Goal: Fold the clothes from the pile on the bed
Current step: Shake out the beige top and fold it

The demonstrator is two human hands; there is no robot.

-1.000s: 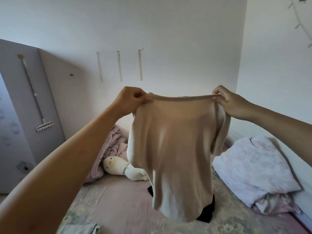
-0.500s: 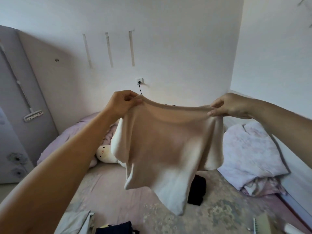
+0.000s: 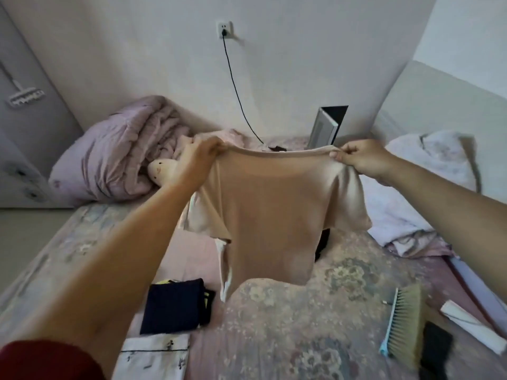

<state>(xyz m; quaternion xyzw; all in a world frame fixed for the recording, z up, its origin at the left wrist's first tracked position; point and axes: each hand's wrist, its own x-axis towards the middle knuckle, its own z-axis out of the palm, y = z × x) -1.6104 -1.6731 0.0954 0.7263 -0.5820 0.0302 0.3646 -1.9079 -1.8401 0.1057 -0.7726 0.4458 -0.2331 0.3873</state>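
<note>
A beige short-sleeved top (image 3: 269, 212) hangs spread out above the bed (image 3: 301, 325). My left hand (image 3: 199, 157) grips its left shoulder and my right hand (image 3: 362, 157) pinches its right shoulder, so the neckline stretches between them. The hem dangles just above the flowered bedcover. A dark garment (image 3: 323, 242) lies behind the top, mostly hidden by it. A folded navy garment (image 3: 175, 305) lies on the bed at the lower left, with a folded white patterned piece (image 3: 156, 355) in front of it.
A crumpled lilac duvet (image 3: 118, 154) and a plush toy (image 3: 160, 170) lie at the back left. A bundle of pale bedding (image 3: 419, 204) sits at the right. A hand brush (image 3: 403, 322) and a white roll (image 3: 472, 325) lie at the lower right. A black cable (image 3: 236, 86) hangs from a wall socket.
My hands have lowered the top toward the bed and the view has tilted down. The folded clothes and the brush have come into view.
</note>
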